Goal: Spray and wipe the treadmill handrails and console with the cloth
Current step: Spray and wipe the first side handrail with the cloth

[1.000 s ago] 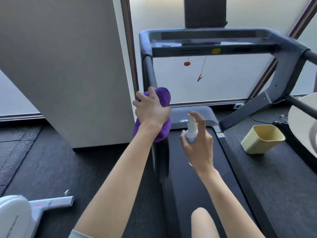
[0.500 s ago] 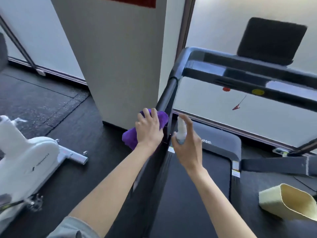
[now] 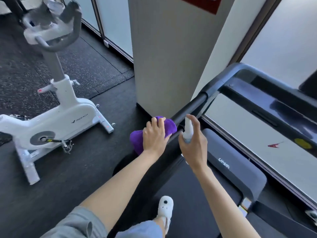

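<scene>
Purple cloth [image 3: 169, 128] looks soft, left hand [image 3: 155, 136] bunches it on the rail [image 3: 189, 109]; right hand [image 3: 193, 145], at 3 o'clock, grips the light-looking bottle [image 3: 187, 130].

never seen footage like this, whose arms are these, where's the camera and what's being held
The camera sits on a person's head and looks down, so the two arms are that person's own. They stand on a treadmill: the dark bar running up the middle is its handrail. The left hand presses a purple cloth against that rail. The right hand grips a small white spray bottle, forefinger on top, next to the rail. A foot in a white slipper stands on the treadmill. On the floor to the left stands a white exercise bike.
</scene>
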